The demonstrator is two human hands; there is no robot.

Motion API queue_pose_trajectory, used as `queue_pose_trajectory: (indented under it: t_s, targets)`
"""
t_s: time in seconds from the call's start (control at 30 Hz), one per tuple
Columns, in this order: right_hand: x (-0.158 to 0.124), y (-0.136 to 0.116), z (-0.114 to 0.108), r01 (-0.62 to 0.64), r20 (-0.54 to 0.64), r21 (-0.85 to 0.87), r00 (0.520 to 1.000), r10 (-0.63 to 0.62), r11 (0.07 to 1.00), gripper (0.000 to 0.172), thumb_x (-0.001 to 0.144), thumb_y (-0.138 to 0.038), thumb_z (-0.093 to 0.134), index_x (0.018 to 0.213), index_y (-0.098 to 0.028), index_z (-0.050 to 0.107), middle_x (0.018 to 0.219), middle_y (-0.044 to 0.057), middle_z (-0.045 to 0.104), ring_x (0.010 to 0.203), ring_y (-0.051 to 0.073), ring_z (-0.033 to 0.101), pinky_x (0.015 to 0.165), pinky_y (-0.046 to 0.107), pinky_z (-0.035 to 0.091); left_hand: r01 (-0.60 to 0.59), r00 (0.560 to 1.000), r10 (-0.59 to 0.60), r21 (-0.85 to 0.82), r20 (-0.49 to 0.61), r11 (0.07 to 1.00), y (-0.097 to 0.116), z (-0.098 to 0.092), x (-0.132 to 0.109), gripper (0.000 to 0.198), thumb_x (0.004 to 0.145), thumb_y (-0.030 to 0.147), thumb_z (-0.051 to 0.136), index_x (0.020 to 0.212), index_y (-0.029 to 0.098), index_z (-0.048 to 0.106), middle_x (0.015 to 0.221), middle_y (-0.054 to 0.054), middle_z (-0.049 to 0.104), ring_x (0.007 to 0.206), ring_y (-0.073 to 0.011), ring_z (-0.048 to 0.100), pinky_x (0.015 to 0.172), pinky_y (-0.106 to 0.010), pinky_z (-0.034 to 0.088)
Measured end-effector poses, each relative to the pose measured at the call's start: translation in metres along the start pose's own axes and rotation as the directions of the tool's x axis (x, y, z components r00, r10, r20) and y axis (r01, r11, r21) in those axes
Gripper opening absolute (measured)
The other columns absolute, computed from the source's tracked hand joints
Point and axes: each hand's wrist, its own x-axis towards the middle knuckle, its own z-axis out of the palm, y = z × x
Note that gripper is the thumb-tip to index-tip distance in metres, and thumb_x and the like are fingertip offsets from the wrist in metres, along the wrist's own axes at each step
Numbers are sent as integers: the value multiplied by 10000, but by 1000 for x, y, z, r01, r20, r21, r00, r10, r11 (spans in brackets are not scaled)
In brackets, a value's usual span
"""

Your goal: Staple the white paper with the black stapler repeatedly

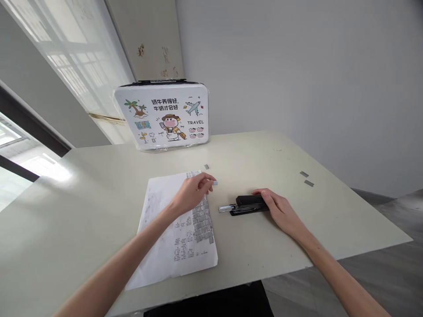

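Pinched in the fingertips of my left hand is a small strip of staples, held over the right edge of a sheet of paper. Dense rows of silvery staples cover a band along that side of the sheet, with printed text below and beside them. My right hand is wrapped around the back end of a black stapler lying on the table. A metal part juts out of the stapler's left end, toward the paper. The right fingertips are partly hidden behind the stapler.
One loose staple strip lies just beyond the paper, and two more staple strips are at the right on the pale table. A white cartoon-printed case stands upright at the back. The table's right edge runs diagonally.
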Motion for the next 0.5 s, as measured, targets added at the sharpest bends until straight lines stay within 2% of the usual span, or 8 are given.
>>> queue_pose_trajectory:
  t_s: [0.13,0.23,0.37,0.5]
  targets:
    - [-1,-3,-1,-3,1,0,1000,3,1000,575,1063,-642,317,1137,-269,748,1138,46,776,1064,273,687,980,373,530,-20,997,21,-16,71,1000,5,9,-19,247,1016,363,538,1125,254,731,913,-17,790,801,-188,744,748,-324,590]
    - [-1,-4,-1,-9,-2,-1,1000,9,1000,576,1062,-646,315,1119,-271,749,1147,44,776,1060,272,691,981,375,532,-53,997,53,-3,59,999,3,15,-27,237,1015,362,567,1142,262,741,919,-14,794,808,-195,746,777,-338,604]
    - [-1,-4,-1,2,3,9,1000,-2,1000,576,1060,-648,314,1109,-269,745,1165,49,774,1072,279,690,988,384,534,-132,991,131,128,12,983,-2,24,-35,283,1042,425,549,1149,268,758,1034,-49,764,816,-199,709,758,-347,596]
    - [0,-3,-1,11,1,9,1000,-11,1000,584,1054,-656,316,1120,-269,749,1137,54,780,1054,287,690,974,389,544,-198,980,192,172,47,965,-3,31,-41,333,1078,443,475,1163,266,745,1141,-69,706,817,-192,689,714,-350,582]
